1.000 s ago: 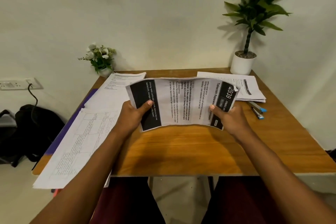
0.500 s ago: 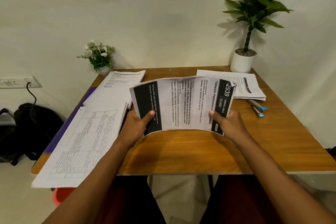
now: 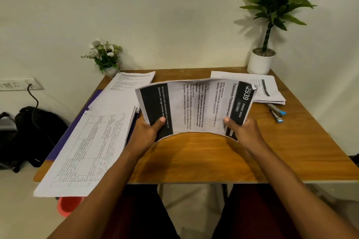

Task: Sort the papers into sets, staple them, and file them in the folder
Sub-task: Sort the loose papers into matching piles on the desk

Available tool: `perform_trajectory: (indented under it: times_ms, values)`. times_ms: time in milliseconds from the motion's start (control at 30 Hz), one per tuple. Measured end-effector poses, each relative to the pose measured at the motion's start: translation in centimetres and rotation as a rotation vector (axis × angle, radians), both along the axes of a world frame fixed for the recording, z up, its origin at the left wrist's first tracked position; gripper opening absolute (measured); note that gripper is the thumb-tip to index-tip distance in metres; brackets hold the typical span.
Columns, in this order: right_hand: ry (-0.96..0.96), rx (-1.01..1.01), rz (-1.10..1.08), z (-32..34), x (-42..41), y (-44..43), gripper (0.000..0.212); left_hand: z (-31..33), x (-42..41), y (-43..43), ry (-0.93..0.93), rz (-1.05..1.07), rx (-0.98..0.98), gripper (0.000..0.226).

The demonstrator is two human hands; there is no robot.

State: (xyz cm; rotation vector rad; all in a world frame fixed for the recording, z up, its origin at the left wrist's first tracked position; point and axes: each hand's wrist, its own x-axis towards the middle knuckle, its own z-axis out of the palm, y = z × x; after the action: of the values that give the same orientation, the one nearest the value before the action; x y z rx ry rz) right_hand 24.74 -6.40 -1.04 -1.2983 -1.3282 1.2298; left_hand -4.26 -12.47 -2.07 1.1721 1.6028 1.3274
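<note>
1. A single wide-angle view is taken from the person's head, above the near edge of the table (image 3: 194,161).
2. It is directed forward and downward, with the wall (image 3: 174,15) faced beyond.
3. The papers (image 3: 194,106), left hand (image 3: 147,134) and right hand (image 3: 242,132) are seen close, mid-frame.

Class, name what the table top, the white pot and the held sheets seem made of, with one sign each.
Table top: wood or wood-look laminate, satin; grain streaks, soft sheen. Pot: smooth white, ceramic or plastic, cannot tell which. Sheets: thin matte printed paper; they bow and one corner is crumpled.
</note>
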Motion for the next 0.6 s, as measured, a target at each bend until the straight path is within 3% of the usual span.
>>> perform_trajectory:
  times_ms: [133, 367, 433, 600]
  values:
    - [-0.040, -0.029, 0.014, -1.2, 0.1, -0.3, 0.030, -0.6, 0.2, -0.4, -0.040, -0.005, 0.001, 0.075]
    - [0.030, 0.011, -0.006, 1.4, 0.5, 0.4, 0.022, -0.4, 0.5, 0.2, -0.206, 0.061, -0.002, 0.038]
    - [0.139, 0.039, -0.035, 2.3, 0.7, 0.5, 0.019, -0.1, 1.2, -0.1, -0.354, 0.102, -0.023, 0.027]
    - [0.544, -0.040, -0.005, 2.6, -0.4, 0.0, 0.034, -0.4, 3.6, -1.2, -0.562, 0.130, -0.036, 0.031]
